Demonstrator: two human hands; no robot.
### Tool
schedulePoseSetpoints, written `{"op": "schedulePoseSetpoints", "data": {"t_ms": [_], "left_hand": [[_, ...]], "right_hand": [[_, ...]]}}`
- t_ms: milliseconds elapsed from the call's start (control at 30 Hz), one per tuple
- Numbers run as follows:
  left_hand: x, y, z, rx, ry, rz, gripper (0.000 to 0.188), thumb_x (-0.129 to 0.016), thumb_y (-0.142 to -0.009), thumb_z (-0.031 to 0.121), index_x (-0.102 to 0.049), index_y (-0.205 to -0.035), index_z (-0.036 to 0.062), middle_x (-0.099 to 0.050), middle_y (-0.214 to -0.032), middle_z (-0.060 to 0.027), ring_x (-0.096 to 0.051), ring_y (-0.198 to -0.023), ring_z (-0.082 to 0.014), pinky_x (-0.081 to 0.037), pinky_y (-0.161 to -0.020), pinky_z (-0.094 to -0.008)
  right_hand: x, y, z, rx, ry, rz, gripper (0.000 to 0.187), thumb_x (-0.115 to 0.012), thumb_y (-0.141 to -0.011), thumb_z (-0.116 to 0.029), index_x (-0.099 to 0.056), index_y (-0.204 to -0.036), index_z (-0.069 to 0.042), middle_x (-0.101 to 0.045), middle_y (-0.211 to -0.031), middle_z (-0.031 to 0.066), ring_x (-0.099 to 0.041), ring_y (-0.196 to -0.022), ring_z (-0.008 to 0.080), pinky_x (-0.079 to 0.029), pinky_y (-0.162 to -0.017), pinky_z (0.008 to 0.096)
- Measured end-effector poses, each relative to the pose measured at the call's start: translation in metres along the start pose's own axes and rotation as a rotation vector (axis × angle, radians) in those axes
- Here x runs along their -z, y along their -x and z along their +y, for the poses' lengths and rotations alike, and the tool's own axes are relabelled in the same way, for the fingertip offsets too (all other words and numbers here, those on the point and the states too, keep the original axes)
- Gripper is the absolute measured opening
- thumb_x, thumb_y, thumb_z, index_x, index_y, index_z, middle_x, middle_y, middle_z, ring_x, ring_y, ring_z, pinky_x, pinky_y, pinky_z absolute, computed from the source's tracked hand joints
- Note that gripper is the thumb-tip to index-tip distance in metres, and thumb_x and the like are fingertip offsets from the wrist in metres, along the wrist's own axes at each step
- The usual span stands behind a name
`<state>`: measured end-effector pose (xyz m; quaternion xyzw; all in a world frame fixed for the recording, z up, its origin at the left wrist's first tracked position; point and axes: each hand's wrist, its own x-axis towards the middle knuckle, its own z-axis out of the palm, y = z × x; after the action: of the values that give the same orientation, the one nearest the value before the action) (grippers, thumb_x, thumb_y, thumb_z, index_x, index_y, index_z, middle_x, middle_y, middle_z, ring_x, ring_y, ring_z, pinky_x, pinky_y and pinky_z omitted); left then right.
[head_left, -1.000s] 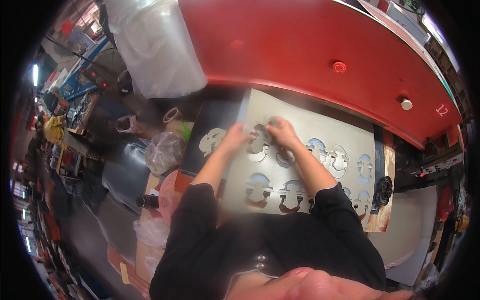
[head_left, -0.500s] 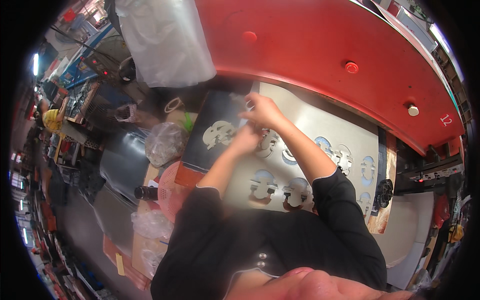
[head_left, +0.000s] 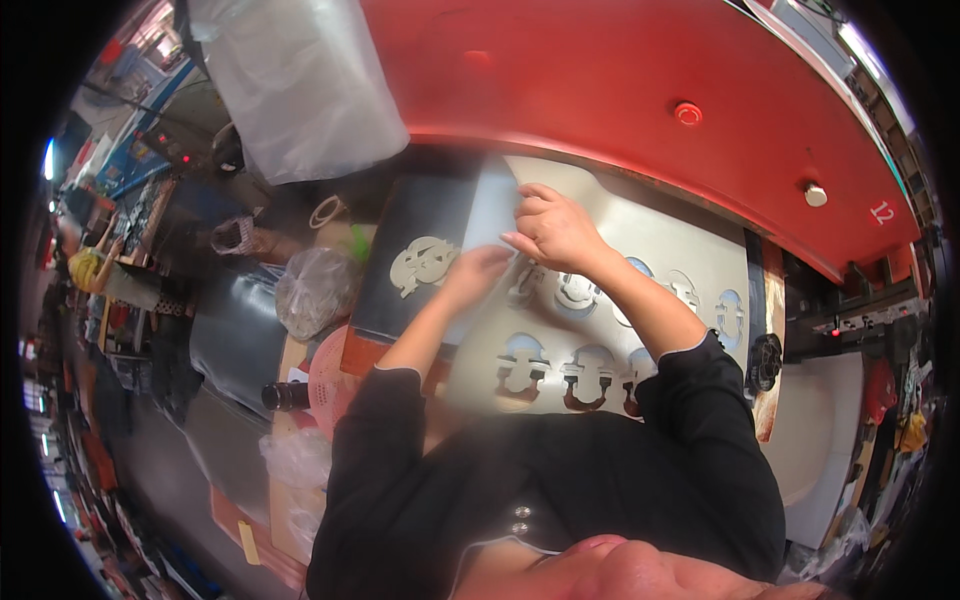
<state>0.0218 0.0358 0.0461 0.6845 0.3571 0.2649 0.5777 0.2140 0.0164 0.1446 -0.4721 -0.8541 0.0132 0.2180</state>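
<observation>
- Because the red machine housing (head_left: 620, 90) arches over the upper frame, your work sits low beneath it at centre, on the dark worktop (head_left: 415, 235).
- The pale die-cut sheet (head_left: 600, 330), full of shaped holes, lies flat there so pieces lift out.
- Your right hand (head_left: 555, 230), at upper centre, pinches the sheet's top edge, grip closed on it.
- Your left hand (head_left: 480, 270) presses flat just beside, steadying; its grip is loose and holds nothing.
- A cut-out piece (head_left: 425, 265) rests left of centre.

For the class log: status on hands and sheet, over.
Left hand flat on sheet. Right hand pinching sheet's lifted edge. Loose cutout lies left.
</observation>
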Motion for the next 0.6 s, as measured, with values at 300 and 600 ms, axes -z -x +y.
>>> {"op": "schedulePoseSetpoints", "data": {"t_ms": [300,600], "left_hand": [[-0.024,-0.008,0.004,-0.267,-0.496,-0.219,0.035,-0.061,-0.083,0.018,-0.062,-0.115,0.0041,-0.062,-0.114,-0.0128,-0.059,-0.107,-0.0262,-0.046,-0.093,-0.0385],[-0.016,-0.019,-0.016,-0.481,-0.582,-0.371,0.033,-0.054,-0.087,0.016,-0.060,-0.117,0.0044,-0.058,-0.121,-0.0158,-0.056,-0.112,-0.0307,-0.045,-0.094,-0.0411]], "right_hand": [[0.000,0.031,0.006,-0.188,-0.155,0.153,0.034,-0.067,-0.083,-0.029,-0.060,-0.109,-0.008,-0.062,-0.113,0.0107,-0.053,-0.117,0.0297,-0.048,-0.090,0.0415],[-0.026,0.150,0.002,-0.127,0.130,-0.020,0.052,-0.075,-0.072,-0.029,-0.060,-0.117,-0.008,-0.060,-0.120,0.0106,-0.058,-0.107,0.0294,-0.048,-0.089,0.0413]]}}
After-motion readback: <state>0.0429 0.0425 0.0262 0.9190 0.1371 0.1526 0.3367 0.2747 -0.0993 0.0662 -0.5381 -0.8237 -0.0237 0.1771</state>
